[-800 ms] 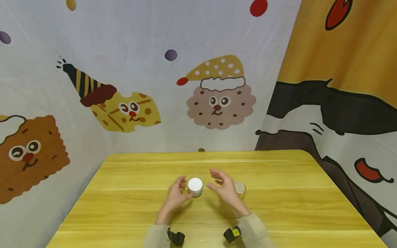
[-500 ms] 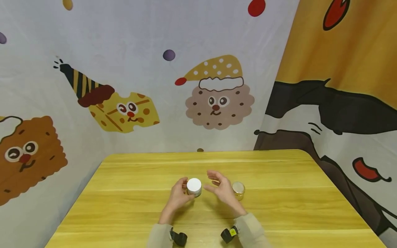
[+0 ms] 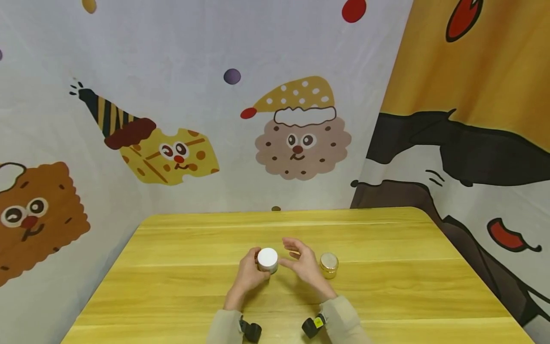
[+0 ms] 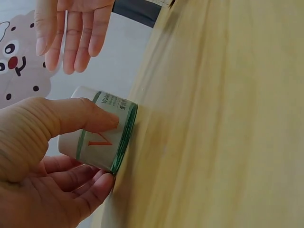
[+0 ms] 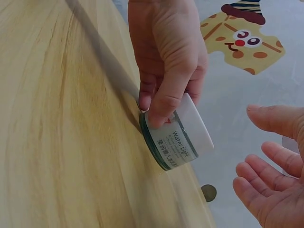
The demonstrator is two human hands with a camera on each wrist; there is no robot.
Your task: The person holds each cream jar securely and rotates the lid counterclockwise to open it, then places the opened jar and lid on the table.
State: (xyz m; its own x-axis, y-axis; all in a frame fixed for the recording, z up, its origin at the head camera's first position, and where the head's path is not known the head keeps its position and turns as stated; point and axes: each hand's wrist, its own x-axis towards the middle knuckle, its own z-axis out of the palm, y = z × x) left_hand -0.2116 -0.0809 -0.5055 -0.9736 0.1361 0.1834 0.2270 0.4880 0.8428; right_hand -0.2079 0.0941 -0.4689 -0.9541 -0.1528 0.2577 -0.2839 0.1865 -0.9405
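A cream jar (image 3: 268, 260) with a white lid and a green glass base is in the middle of the table. My left hand (image 3: 250, 271) grips it from the left side, the thumb (image 4: 90, 116) pressed on the label and the fingers curled behind. In the right wrist view the jar's label (image 5: 178, 142) reads "Water Light". My right hand (image 3: 304, 263) stays just right of the jar, apart from it, fingers spread and relaxed with nothing in them. Close behind that hand stands a gold-lidded jar (image 3: 329, 265), untouched on the table.
The wooden table (image 3: 386, 286) reaches back to a cloth backdrop (image 3: 193, 71) printed with cartoon food. A black camera is strapped to each wrist over beige sleeves (image 3: 345, 320).
My left hand has closed in on the white-lidded jar and now grips it. The right hand has shifted slightly left, nearer the jar and farther from the gold-lidded one.
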